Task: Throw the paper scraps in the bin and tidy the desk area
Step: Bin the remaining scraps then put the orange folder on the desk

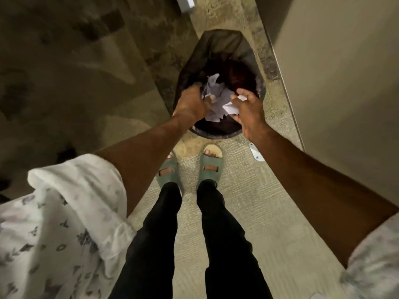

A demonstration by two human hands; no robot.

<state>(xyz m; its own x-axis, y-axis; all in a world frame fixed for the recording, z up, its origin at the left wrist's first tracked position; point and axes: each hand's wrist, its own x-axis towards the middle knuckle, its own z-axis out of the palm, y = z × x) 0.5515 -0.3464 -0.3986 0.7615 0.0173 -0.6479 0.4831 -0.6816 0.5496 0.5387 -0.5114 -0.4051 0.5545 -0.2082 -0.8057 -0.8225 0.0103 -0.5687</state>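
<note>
The person stands on the carpet (259,212) with both arms stretched out over a round bin (218,83) lined with a dark bag, which sits on the floor just ahead of their feet. The left hand (191,102) hovers over the near left side of the bin's mouth, fingers curled loosely downward around a bunch of white paper scraps (212,91) that spill out from under its palm; whether the grip is tight or letting go, I cannot tell. The right hand (248,111) is over the near right rim, fingers spread and half open, with a folded white piece (231,107) pinched lightly between thumb and fingertips. More white scraps hang or lie between the two hands, inside the bin's opening; how deep they sit is hard to judge. The feet are in green sandals (210,167), toes almost touching the bin's near edge, below black trousers (222,234). A white patterned sleeve (64,212) is rolled back on the left arm. A pale wall panel (334,83) runs close by the bin on the right.
</note>
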